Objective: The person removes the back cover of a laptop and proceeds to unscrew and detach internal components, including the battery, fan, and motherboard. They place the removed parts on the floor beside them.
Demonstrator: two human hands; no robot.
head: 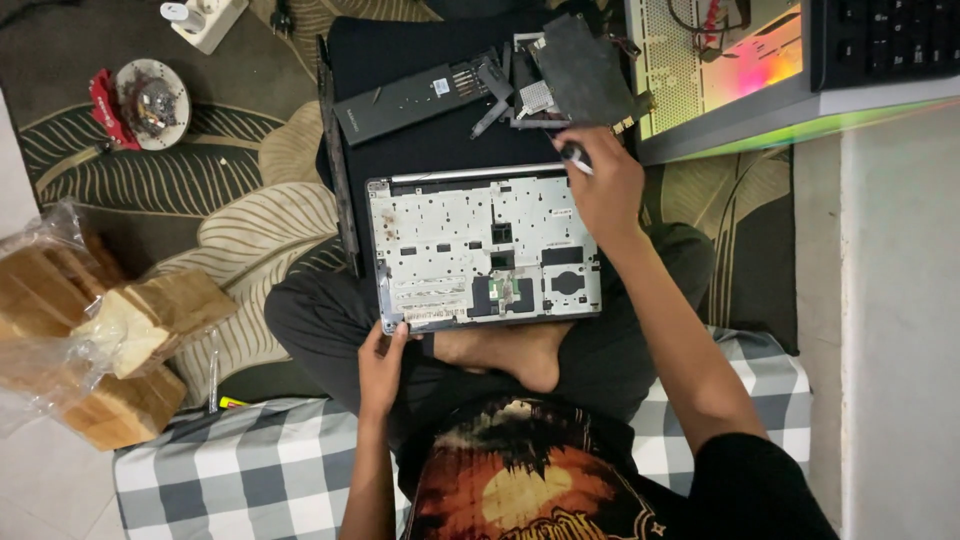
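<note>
Silver and stripped bare, the laptop shell point(487, 250) lay across the seated person's lap in the head view, underside up, its inner frame exposed. It looked light, stiff but thin, probably easy to flex or scratch, so best held by its edges. The left hand point(380, 365) pinched the near left corner, thumb on top. The right hand point(605, 185) was closed around a small white-tipped tool point(575, 157) over the far right corner. Loose dark panels point(470, 90) lay beyond.

Centre frame: left hand point(380, 362) grips the stripped laptop chassis point(485, 247) at its lower-left corner; right hand point(603, 186) holds a small tool point(575, 158) at its upper-right edge.
</note>
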